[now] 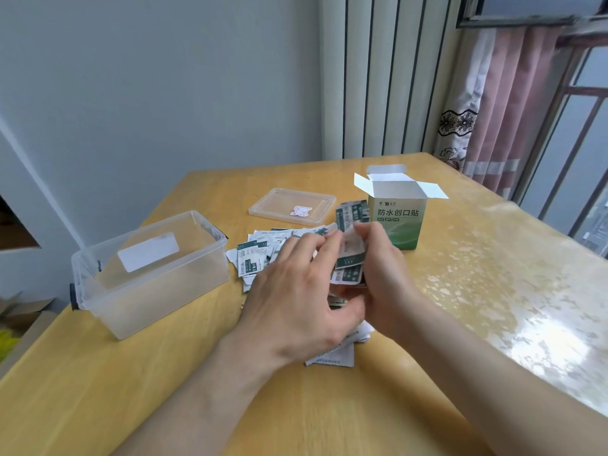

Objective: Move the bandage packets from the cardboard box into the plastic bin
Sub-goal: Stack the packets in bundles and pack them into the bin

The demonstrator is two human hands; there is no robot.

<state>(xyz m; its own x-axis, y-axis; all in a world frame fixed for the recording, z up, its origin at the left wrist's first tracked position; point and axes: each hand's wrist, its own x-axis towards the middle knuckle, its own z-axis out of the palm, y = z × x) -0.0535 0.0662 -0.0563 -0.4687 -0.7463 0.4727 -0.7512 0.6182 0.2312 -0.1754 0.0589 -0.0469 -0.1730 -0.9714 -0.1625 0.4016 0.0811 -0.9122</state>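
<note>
Box [399,222]: green-white carton, upright, flaps open.
Bin [164,291]: clear plastic, lidless.
Packets [253,258]: green-white, heaped loose between bin and box.

bare forearms [197,390] — bare left hand [292,291], right hand [385,281].

Home room. Wooden tabletop [329,406] under a clear patterned cover [526,291], set near a plain wall [164,93]. Pink curtain [513,110] with floral lace trim hangs beside a barred window [579,136]. Striped panel [378,77] fills the corner behind the tabletop
</note>
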